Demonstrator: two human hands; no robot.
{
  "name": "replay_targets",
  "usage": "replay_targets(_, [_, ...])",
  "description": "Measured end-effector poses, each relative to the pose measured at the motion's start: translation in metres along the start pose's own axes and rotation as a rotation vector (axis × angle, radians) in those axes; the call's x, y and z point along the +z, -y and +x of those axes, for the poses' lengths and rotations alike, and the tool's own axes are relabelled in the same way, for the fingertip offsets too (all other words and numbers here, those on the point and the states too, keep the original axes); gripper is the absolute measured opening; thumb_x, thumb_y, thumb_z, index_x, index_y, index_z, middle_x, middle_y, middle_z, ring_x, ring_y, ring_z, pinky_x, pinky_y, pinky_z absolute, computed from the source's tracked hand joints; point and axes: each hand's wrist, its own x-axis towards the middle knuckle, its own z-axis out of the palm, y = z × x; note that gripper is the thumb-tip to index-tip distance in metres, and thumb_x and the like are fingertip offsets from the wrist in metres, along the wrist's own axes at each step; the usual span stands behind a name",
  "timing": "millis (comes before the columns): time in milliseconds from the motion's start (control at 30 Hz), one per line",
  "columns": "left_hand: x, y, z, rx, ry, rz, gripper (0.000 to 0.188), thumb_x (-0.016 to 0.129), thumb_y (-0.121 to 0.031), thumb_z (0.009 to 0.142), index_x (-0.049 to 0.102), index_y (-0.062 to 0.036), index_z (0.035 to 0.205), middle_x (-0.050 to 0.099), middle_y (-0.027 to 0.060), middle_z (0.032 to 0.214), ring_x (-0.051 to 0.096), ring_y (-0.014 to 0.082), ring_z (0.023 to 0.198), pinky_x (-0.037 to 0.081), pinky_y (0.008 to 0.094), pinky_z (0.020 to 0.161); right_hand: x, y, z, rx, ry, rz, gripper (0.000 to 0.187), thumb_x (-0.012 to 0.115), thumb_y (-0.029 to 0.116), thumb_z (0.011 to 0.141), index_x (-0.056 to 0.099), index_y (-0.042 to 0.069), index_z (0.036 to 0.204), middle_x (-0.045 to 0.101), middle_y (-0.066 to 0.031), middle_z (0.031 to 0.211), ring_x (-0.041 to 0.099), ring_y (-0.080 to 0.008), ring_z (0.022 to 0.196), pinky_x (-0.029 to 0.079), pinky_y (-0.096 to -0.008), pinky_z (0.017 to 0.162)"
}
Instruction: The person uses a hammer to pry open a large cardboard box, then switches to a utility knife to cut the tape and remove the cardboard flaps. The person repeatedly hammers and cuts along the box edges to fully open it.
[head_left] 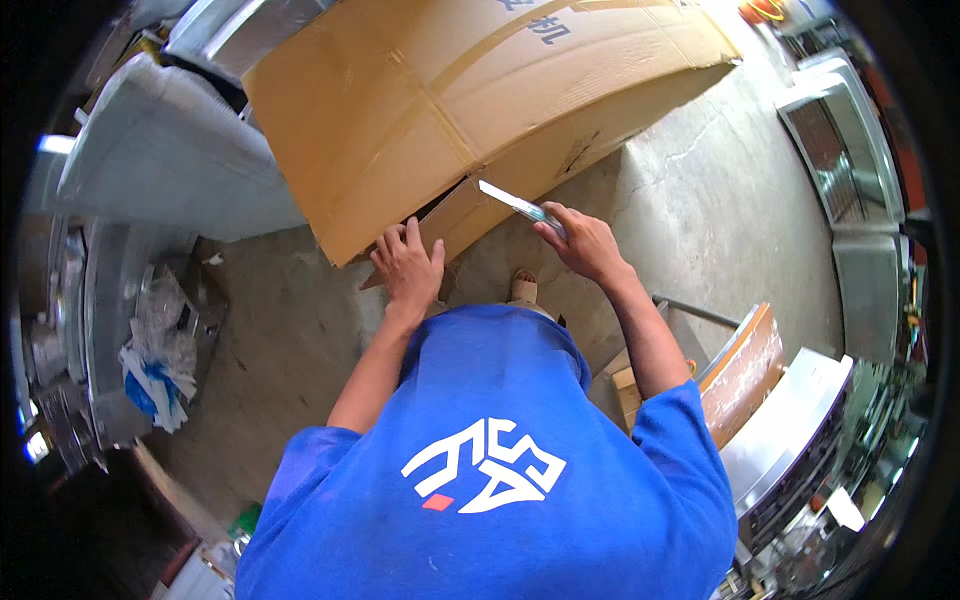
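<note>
Inside the right hand (583,243), the cutter handle (541,213) is partly hidden.

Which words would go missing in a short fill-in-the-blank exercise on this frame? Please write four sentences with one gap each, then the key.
1. The right hand holds a knife by its ____.
2. The large box is made of brown ____.
3. The other hand, the one touching the box, is the person's ____ hand.
4. The main colour of the person's shirt is ____.

Missing words: handle; cardboard; left; blue.
</note>
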Motion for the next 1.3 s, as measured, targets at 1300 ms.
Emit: replay_targets(1300, [-0.024,-0.037,0.002,-0.296,0.045,0.005,0.065,0.073,-0.025,0.091,0.048,-0.0119,0.149,0.064,0.016,0.115,0.059,0.0351,0.115,0.046,0.0494,0.097,-0.093,-0.045,0.124,-0.385,0.075,-0.437,0.045,0.055,0.055,0.101,0.066,0.014,0.117,0.071,-0.0154,0.078,0.072,-0.0355,0.071,0.057,-0.0482,0.062])
